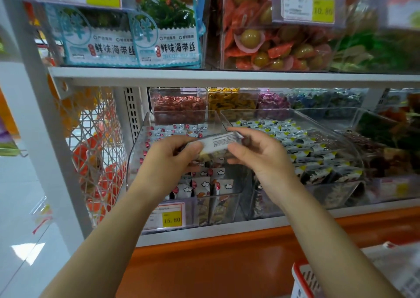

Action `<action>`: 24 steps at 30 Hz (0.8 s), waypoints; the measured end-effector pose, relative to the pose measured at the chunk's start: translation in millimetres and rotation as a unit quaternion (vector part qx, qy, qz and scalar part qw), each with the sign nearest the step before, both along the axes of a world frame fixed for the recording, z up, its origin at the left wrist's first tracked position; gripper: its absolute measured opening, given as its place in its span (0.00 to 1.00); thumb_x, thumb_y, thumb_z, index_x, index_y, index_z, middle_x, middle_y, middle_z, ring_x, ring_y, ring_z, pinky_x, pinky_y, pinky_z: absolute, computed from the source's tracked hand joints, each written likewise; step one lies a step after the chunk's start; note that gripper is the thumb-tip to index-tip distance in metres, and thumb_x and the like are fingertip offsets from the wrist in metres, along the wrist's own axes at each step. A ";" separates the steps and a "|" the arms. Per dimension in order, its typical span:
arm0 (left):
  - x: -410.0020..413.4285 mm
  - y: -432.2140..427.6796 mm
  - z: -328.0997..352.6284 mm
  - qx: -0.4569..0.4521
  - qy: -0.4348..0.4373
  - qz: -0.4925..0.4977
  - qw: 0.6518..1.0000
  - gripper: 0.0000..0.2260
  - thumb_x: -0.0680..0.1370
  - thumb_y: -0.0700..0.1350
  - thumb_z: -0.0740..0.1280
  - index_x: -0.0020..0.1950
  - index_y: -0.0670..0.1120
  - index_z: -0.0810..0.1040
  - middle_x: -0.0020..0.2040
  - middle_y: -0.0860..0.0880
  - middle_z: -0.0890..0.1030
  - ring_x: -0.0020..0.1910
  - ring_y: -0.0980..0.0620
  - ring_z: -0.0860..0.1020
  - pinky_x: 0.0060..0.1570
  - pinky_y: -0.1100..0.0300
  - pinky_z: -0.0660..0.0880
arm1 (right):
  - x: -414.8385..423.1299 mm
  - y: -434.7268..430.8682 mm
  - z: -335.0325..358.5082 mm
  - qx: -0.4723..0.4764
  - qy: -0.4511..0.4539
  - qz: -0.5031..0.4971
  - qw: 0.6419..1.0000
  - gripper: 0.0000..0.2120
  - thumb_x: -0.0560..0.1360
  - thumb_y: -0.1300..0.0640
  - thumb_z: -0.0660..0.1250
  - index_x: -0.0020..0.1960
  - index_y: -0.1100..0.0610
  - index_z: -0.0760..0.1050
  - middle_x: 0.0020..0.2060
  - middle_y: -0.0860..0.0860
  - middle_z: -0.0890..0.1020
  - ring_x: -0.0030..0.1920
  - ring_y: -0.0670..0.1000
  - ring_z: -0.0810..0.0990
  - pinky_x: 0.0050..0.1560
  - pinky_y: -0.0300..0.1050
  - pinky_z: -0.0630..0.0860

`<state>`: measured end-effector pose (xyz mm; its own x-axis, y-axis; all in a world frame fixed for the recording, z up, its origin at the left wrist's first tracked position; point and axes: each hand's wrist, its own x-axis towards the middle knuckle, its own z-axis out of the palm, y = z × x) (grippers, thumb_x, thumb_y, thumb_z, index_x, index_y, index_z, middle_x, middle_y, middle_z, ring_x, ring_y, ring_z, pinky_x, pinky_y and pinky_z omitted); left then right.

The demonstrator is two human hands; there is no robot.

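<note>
A: Hands?
B: Left hand (172, 159) and right hand (261, 154) each pinch an end of one packet (219, 141).
A: Around them?
B: Clear bin (136, 152) just below, white shelf (227, 77) above, basket (303, 279) down-right.

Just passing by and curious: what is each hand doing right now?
Left hand: fingers pinch the left end of a small snack packet.
Right hand: fingers pinch the same packet's right end.
</note>
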<state>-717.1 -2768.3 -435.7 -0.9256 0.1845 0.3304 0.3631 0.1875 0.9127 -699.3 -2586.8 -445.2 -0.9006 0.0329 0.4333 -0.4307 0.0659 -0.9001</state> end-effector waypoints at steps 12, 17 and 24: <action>-16.1 12.4 -27.9 -0.389 0.162 0.068 0.904 0.10 0.77 0.53 0.64 0.54 0.51 0.80 0.63 0.51 0.72 0.63 0.48 0.62 0.58 0.58 0.59 | -23.3 4.6 18.3 0.331 0.084 -0.221 0.914 0.14 0.68 0.50 0.74 0.50 0.54 0.77 0.42 0.43 0.74 0.43 0.43 0.72 0.40 0.29 0.65; -16.7 7.5 -28.4 -0.386 0.163 0.068 0.906 0.08 0.76 0.51 0.65 0.51 0.51 0.81 0.62 0.51 0.73 0.64 0.48 0.63 0.59 0.57 0.59 | -37.7 -5.3 21.8 0.546 0.058 -0.164 0.820 0.24 0.67 0.43 0.73 0.59 0.54 0.77 0.55 0.50 0.79 0.57 0.52 0.73 0.54 0.46 0.69; -15.3 2.7 -25.8 -0.360 0.156 0.059 0.918 0.10 0.76 0.51 0.66 0.53 0.49 0.81 0.60 0.50 0.75 0.62 0.47 0.67 0.57 0.60 0.59 | -42.9 -15.3 18.5 0.664 0.016 -0.091 0.742 0.16 0.74 0.44 0.65 0.59 0.48 0.77 0.55 0.52 0.77 0.62 0.54 0.67 0.63 0.52 0.59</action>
